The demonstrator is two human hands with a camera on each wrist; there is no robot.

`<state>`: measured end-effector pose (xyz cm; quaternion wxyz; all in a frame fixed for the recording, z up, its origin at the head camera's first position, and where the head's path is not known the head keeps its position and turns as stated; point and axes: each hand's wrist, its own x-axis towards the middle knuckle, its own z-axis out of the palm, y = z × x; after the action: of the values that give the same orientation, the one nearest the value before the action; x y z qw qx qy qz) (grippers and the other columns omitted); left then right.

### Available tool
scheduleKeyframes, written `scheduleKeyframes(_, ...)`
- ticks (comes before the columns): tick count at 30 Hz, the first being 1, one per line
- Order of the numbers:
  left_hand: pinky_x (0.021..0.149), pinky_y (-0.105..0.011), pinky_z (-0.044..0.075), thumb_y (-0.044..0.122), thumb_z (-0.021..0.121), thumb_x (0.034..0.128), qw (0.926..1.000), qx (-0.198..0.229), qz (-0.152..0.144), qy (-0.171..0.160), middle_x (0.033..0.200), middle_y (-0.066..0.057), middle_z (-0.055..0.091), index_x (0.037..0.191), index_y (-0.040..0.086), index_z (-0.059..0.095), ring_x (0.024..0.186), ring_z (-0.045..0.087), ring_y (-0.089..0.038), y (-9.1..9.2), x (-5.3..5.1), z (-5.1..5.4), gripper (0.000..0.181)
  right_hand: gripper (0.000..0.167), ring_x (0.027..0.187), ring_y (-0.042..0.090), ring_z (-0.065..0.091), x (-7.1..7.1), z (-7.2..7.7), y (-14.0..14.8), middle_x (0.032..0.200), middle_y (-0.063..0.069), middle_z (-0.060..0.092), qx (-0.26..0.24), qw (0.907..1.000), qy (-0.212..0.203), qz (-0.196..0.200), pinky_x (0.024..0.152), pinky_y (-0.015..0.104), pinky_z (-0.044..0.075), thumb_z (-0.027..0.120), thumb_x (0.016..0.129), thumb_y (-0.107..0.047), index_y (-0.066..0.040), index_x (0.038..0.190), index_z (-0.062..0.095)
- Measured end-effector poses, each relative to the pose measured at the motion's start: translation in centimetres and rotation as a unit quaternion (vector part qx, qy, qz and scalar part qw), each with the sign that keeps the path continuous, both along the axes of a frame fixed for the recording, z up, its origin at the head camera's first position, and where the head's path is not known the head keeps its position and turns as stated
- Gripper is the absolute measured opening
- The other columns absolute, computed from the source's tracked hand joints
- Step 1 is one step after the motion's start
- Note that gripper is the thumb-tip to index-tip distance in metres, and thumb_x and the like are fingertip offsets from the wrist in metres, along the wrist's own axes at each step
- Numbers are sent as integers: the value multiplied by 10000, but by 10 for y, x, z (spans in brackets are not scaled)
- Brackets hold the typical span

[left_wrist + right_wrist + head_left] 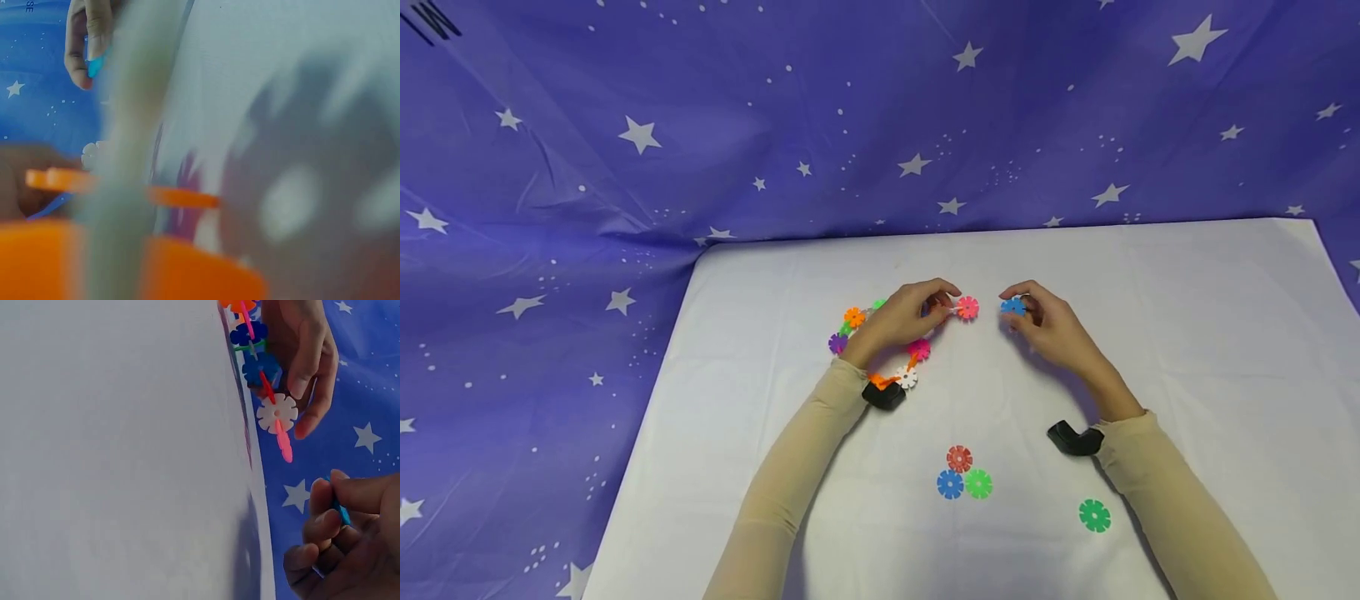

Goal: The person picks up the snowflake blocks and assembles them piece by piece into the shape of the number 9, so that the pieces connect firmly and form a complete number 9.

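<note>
My left hand [904, 315] holds a chain of linked plastic snowflake discs near its end, above the white table. A pink disc [967, 307] sticks out past the fingertips, slotted into a white disc [277, 414], as the right wrist view shows. To the right, my right hand [1054, 329] pinches a single blue disc [1012, 306] between thumb and fingers. A gap separates the blue disc from the pink one. The rest of the chain curves under the left forearm, with an orange disc [854, 317] and a purple disc [838, 342] showing; part is hidden.
Nearer the front of the white-covered table [1022, 550] lie a red disc [959, 458], a blue disc [950, 484] and a light green disc [979, 483], close together. A green disc [1094, 515] lies beside the right forearm. Behind hangs a starry purple cloth [850, 150].
</note>
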<state>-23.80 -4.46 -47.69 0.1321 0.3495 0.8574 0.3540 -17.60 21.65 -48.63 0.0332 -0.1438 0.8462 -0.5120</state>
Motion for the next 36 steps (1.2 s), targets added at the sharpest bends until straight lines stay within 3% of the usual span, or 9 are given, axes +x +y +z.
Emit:
scheduleKeyframes(6, 870, -247, 479, 241, 715, 907, 10000, -62, -37, 41, 1106, -10, 668, 1312, 136, 573, 961, 600, -114, 2, 1, -2, 442, 384, 693, 140, 549, -3, -3, -3, 939, 162, 577, -464, 9980, -306, 315, 547, 203, 418, 567, 970, -16, 12, 1348, 511)
scheduleKeyframes(12, 798, -240, 463, 267, 734, 891, 9992, -182, 92, 353, 1021, 5, 647, 1353, 163, 574, 871, 556, -114, 7, 3, -3, 499, 415, 619, 68, 447, -3, -3, -5, 821, 95, 514, -572, 9972, -426, 237, 530, 215, 397, 644, 934, -42, 12, 1331, 537)
scheduleKeyframes(20, 740, -228, 453, 247, 697, 922, 9971, -402, 244, 604, 944, 11, 613, 1303, 199, 640, 821, 533, -115, 10, 6, -2, 389, 360, 569, 56, 433, 7, 21, -19, 772, 94, 502, -486, 9965, -673, 30, 503, 201, 392, 691, 887, -7, 86, 1216, 581)
scheduleKeyframes(24, 723, -223, 442, 244, 696, 923, 9967, -396, 248, 665, 919, 15, 607, 1273, 200, 662, 805, 528, -112, 10, 7, -2, 354, 365, 579, 51, 437, 8, 21, -22, 795, 110, 504, -500, 9976, -466, 58, 502, 186, 388, 697, 869, 23, 97, 1207, 581)
scheduleKeyframes(26, 715, -221, 435, 248, 698, 921, 9965, -407, 252, 691, 910, 16, 606, 1267, 200, 666, 795, 525, -111, 10, 7, -3, 350, 380, 581, 73, 447, 6, 13, -21, 803, 124, 511, -491, 9985, -252, 50, 497, 190, 387, 704, 856, 42, 87, 1213, 580)
scheduleKeyframes(31, 696, -215, 420, 254, 699, 920, 9963, -417, 219, 712, 888, 13, 597, 1263, 192, 671, 774, 511, -112, 11, 7, -4, 349, 384, 584, 97, 450, -1, -8, -16, 805, 91, 549, -43, 9997, 231, -33, 509, 207, 372, 722, 863, -8, -57, 1229, 617)
scheduleKeyframes(34, 679, -218, 408, 253, 694, 924, 9964, -407, 183, 727, 875, 11, 591, 1265, 188, 670, 760, 502, -116, 11, 7, -3, 348, 373, 568, 87, 438, -2, -12, -15, 783, 54, 631, 122, 9992, 362, 101, 528, 226, 358, 689, 901, -40, -134, 1254, 611)
scheduleKeyframes(36, 671, -218, 398, 256, 693, 925, 9963, -399, 173, 739, 867, 13, 588, 1264, 187, 671, 753, 494, -115, 11, 8, -4, 347, 372, 552, 82, 417, -1, -8, -16, 785, 80, 686, 102, 9989, 370, 268, 539, 243, 346, 639, 932, -25, -116, 1288, 583)
